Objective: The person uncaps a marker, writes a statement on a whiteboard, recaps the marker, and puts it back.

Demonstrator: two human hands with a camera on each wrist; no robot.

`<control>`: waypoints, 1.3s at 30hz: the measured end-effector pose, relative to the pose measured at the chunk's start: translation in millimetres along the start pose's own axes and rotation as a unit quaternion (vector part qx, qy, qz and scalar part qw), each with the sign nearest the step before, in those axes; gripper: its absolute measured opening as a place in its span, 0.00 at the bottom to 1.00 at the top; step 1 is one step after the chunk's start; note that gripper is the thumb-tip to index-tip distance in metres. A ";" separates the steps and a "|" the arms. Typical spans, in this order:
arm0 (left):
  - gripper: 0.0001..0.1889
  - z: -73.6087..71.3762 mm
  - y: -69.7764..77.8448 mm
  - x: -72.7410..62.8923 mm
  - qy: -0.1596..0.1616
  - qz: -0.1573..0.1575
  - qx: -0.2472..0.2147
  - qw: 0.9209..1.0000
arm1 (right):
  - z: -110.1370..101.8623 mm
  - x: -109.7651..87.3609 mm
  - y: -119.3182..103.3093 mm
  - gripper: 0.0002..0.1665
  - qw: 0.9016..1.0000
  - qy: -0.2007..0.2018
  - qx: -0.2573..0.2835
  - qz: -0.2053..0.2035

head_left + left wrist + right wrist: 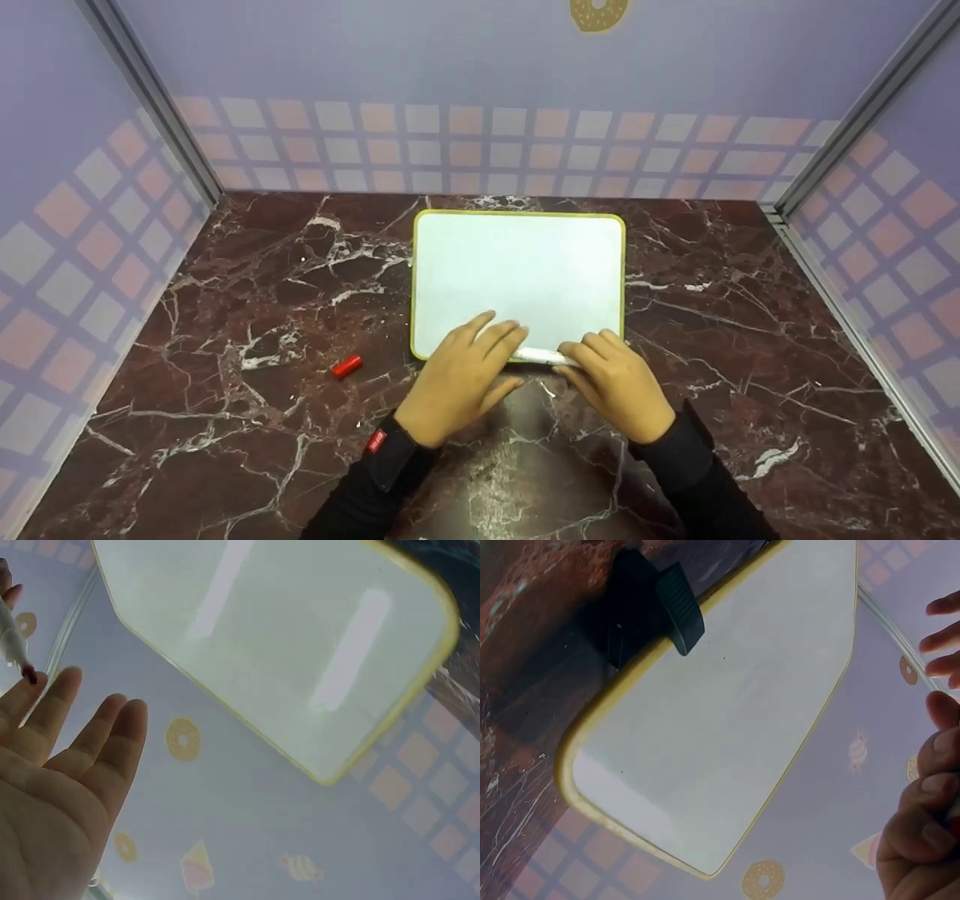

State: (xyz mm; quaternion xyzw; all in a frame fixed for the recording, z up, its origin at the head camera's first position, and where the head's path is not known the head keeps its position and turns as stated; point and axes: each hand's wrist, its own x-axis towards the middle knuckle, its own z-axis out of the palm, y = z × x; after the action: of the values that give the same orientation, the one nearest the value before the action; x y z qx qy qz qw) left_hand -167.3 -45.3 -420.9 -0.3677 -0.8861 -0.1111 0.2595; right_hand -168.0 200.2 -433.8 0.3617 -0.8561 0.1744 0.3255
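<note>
My right hand point(619, 386) grips a white marker point(546, 356), its fingers curled round the barrel. In the left wrist view the uncapped marker point(11, 637) shows a dark red tip. Beside that tip is my left hand point(457, 375), fingers extended and holding nothing; whether a finger touches the tip I cannot tell. Behind both hands stands a whiteboard point(517, 277) with a yellow rim, its surface without visible marks. A red marker cap point(347, 367) lies on the table, left of the left hand. The right wrist view shows the curled right hand point(922, 817) at its edge.
A black clip-like foot point(681, 609) grips the board's lower edge in the right wrist view. The dark red marbled table point(247, 420) is bounded by lilac panels point(487, 60) with pink and white squares at the back and both sides.
</note>
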 end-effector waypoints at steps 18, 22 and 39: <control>0.10 11.7 -3.9 -2.0 0.084 0.011 -0.024 0.996 | 0.9 -3.1 1.4 0.24 0.995 0.002 0.097 0.026; 0.10 10.8 -8.9 -1.9 0.098 -0.015 -0.037 0.994 | -3.3 -2.8 5.1 0.29 0.985 0.018 0.151 0.085; 0.11 11.6 20.5 6.4 0.150 -0.014 -0.123 0.981 | 4.2 1.1 -11.2 0.16 0.772 -0.002 0.596 0.223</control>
State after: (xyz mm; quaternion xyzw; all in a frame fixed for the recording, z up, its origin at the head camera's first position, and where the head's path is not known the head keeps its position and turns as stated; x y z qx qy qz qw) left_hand -160.9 -22.5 -427.0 -0.3636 -0.8214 -0.2771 0.3410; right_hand -162.2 189.8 -435.3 0.2827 -0.6376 0.7166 -0.0046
